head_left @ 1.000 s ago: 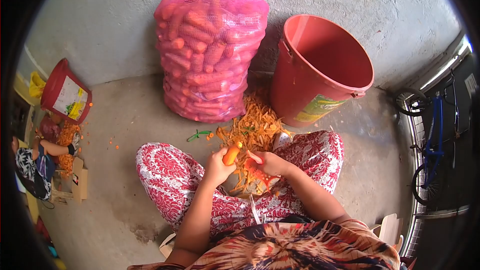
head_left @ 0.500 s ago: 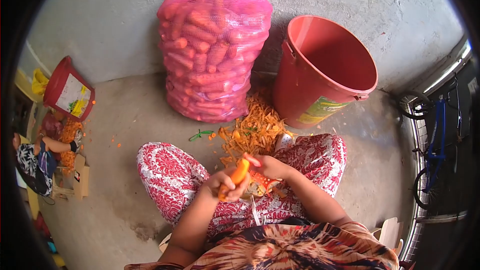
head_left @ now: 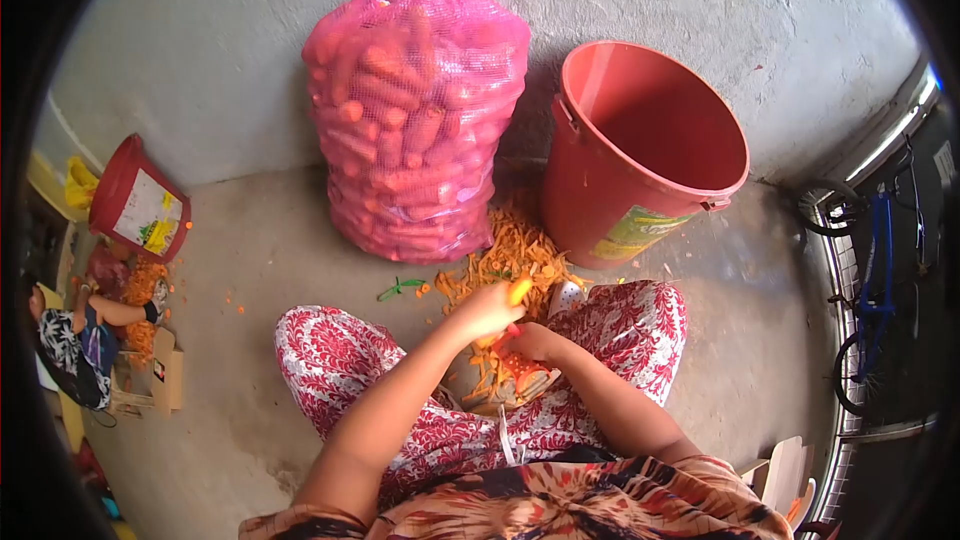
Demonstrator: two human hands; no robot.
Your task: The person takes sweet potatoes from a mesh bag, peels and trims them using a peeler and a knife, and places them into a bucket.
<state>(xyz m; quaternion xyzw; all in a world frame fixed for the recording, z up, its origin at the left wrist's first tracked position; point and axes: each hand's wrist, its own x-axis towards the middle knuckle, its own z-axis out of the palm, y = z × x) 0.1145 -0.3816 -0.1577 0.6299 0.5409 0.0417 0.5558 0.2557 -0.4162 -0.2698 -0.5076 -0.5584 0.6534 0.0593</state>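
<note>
My left hand (head_left: 486,311) is wrapped round a carrot (head_left: 519,290), whose bright end sticks out past the fingers. Just to its right and slightly lower, my right hand (head_left: 530,342) is closed on a red peeler (head_left: 513,329), largely hidden by the fingers. Below the hands, between my legs, lies a red dotted item (head_left: 524,372) with orange peelings on and around it. A heap of carrot peelings (head_left: 510,252) covers the floor beyond my hands.
Behind the peelings stand a pink mesh sack of carrots (head_left: 415,140) and a large red bucket (head_left: 620,180). A green tie (head_left: 401,288) lies on the floor. At the left are another person (head_left: 80,340), a smaller bucket (head_left: 145,202) and a carton (head_left: 160,370); at the right, a blue bicycle (head_left: 878,280).
My left hand has moved forward and right with the carrot, turning over so its back faces up. My right hand stays beside it, slightly lower. The camera view has shifted a little.
</note>
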